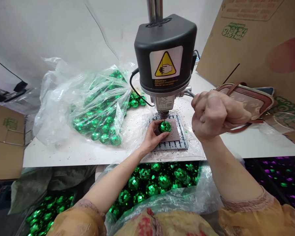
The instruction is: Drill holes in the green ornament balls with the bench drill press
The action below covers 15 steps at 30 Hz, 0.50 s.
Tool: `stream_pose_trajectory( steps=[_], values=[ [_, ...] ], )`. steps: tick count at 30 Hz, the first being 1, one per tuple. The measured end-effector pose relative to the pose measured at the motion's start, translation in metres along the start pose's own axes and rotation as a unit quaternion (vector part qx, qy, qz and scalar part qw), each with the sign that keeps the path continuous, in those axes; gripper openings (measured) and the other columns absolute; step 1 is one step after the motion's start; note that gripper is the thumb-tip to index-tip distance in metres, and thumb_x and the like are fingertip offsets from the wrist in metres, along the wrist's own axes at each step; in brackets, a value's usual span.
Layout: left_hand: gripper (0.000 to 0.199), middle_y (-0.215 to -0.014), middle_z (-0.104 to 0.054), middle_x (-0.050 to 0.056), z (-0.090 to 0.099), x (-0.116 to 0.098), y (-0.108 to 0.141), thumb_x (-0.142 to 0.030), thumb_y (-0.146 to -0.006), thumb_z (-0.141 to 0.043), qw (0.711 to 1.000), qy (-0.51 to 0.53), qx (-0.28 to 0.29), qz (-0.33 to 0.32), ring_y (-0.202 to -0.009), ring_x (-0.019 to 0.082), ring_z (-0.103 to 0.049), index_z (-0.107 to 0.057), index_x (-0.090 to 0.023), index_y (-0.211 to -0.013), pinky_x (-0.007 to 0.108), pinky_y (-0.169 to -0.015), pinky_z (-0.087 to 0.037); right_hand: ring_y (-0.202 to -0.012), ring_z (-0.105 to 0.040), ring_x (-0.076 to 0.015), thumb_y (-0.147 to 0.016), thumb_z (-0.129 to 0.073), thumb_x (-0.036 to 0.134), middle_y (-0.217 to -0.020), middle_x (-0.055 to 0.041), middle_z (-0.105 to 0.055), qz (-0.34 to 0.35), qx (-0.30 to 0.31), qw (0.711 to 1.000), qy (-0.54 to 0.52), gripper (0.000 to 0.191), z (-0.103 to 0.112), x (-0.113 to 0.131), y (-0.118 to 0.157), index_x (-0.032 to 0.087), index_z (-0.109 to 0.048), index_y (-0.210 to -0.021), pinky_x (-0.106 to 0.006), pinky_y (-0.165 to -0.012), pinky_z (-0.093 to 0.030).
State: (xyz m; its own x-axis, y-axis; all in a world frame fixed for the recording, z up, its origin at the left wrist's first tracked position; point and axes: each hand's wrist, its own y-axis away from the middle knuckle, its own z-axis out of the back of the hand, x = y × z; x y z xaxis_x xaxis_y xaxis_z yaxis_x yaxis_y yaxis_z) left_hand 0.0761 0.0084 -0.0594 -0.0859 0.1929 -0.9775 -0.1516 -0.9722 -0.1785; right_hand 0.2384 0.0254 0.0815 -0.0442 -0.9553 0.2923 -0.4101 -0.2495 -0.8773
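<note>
closest in, just below both hands, a clear plastic bag (149, 205) holds a heap of green mirrored balls (152, 180), with more in a dark crate (24, 223) farther out to the left. the left fingers (154, 130) curl closed around the side of one faceted ball (165, 127), pressing it onto a brown pad (174, 136) on a grey slotted plate (183, 144). the right fingers (202, 104) are clenched in a tight fist on the steel lever (189, 94) of a drill press (165, 49). a low, steady left hand seems best here, keeping the ball from rolling and the fingertips clear of the chuck (163, 114), while the right fist works the lever evenly. the ball looks whole and glossy, its small green mirror facets catching the light, and it sits directly under the chuck; whether a bit touches it is too small to tell. dark specks (186, 109) dot the desk (64, 155) beyond the fingers. past the left fingers, a second clear bag (98, 109) of green balls slumps on the desk. past the right fingers lie a tan leather purse (245, 105) and a cardboard sheet (238, 39).
</note>
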Motion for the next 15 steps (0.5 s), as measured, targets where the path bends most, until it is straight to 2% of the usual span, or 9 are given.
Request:
stream_pose_trajectory(
  steps=[5,11,13,15],
  values=[
    [0.058,-0.132,-0.06,0.01,-0.001,-0.001,0.0,-0.043,-0.077,-0.085,1.0,0.021,0.0,0.009,-0.121,0.024,-0.059,-0.055,-0.023,-0.122,0.043,-0.109,-0.044,-0.039,-0.017,-0.0064,-0.085,-0.058,0.016,-0.045,0.0056,-0.017,0.042,0.006,0.998,-0.045,0.055,0.001,-0.01,0.004,0.017,-0.013,-0.053,-0.03,-0.042,-0.017],
    [0.057,-0.129,-0.062,0.009,0.0,-0.004,0.0,-0.043,-0.076,-0.086,1.0,0.003,-0.003,0.011,-0.123,0.025,-0.059,-0.057,-0.024,-0.121,0.043,-0.111,-0.043,-0.038,-0.022,-0.0067,-0.085,-0.06,0.021,-0.042,0.0058,-0.022,0.06,0.012,0.998,-0.031,0.056,0.008,-0.013,0.014,0.017,-0.016,-0.051,-0.029,-0.04,-0.023],
    [0.057,-0.129,-0.062,0.009,0.0,-0.005,0.001,-0.043,-0.076,-0.086,1.0,0.005,-0.003,0.01,-0.123,0.026,-0.059,-0.056,-0.023,-0.121,0.043,-0.11,-0.044,-0.037,-0.024,-0.0066,-0.085,-0.061,0.026,-0.041,0.0056,-0.023,0.052,0.021,0.998,-0.011,0.058,0.011,-0.009,0.016,0.017,-0.015,-0.05,-0.029,-0.04,-0.028],
    [0.057,-0.127,-0.063,0.009,-0.002,-0.006,0.0,-0.043,-0.076,-0.085,1.0,0.014,-0.002,0.011,-0.12,0.025,-0.06,-0.056,-0.022,-0.12,0.043,-0.108,-0.045,-0.038,-0.026,-0.0062,-0.089,-0.058,0.032,-0.041,0.0052,-0.023,0.001,0.048,0.998,0.029,0.06,0.01,-0.003,0.011,0.017,-0.015,-0.049,-0.028,-0.042,-0.031]
  ],
)
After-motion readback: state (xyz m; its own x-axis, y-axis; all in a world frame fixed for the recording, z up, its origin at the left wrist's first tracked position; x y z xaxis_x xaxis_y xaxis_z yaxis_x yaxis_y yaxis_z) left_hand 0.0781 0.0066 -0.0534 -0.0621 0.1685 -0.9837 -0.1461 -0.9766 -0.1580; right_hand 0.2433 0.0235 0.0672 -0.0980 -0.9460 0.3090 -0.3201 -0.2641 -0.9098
